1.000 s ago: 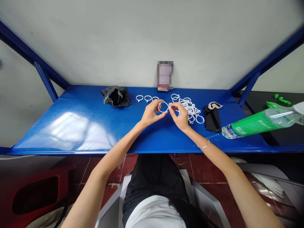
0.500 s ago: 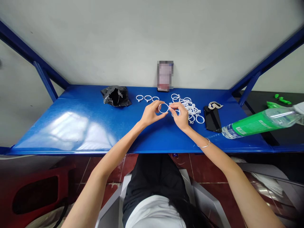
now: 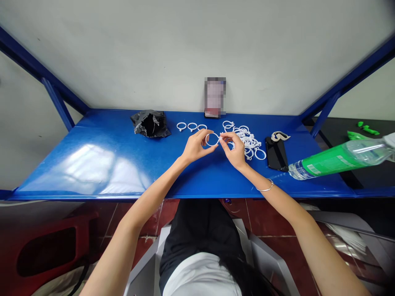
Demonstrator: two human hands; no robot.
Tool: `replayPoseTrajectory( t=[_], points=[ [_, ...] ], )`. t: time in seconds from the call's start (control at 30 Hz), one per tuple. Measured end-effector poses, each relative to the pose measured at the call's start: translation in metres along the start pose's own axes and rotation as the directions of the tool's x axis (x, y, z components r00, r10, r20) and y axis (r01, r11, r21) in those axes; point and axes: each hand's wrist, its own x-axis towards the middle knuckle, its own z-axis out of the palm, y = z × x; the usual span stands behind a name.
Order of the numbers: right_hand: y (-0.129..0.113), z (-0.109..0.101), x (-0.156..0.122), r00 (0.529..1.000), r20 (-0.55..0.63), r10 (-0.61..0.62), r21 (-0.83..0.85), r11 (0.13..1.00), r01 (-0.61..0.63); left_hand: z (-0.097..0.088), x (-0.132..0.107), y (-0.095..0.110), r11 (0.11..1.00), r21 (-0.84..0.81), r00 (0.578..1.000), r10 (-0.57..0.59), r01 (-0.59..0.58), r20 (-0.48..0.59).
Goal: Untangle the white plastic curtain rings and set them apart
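Observation:
A white plastic ring (image 3: 212,139) is held up over the blue table (image 3: 108,164) between both hands. My left hand (image 3: 196,147) pinches its left side with thumb and fingers. My right hand (image 3: 235,150) pinches the small tab on its right side. Just behind my right hand lies a heap of several white rings (image 3: 248,139). Three single white rings (image 3: 191,126) lie in a row behind my left hand.
A crumpled black bag (image 3: 150,124) sits at the back left of the table. A black phone (image 3: 275,153) and a pale clip (image 3: 279,135) lie to the right. A green-labelled water bottle (image 3: 339,158) lies on its side at the right edge. A blurred card (image 3: 214,97) leans on the wall.
Both hands keep their pinch on the ring and have barely shifted. Nothing else on the table has moved.

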Motion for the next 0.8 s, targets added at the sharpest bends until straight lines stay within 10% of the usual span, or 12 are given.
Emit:
replayPoseTrajectory(
  t=[0.8],
  points=[
    [0.0008,-0.0022,0.0018,0.995,-0.050,-0.090,-0.005,0.996,0.089,0.0015,-0.0026,0.0004,1.000,-0.019,0.998,-0.020,0.021,0.063]
  ],
)
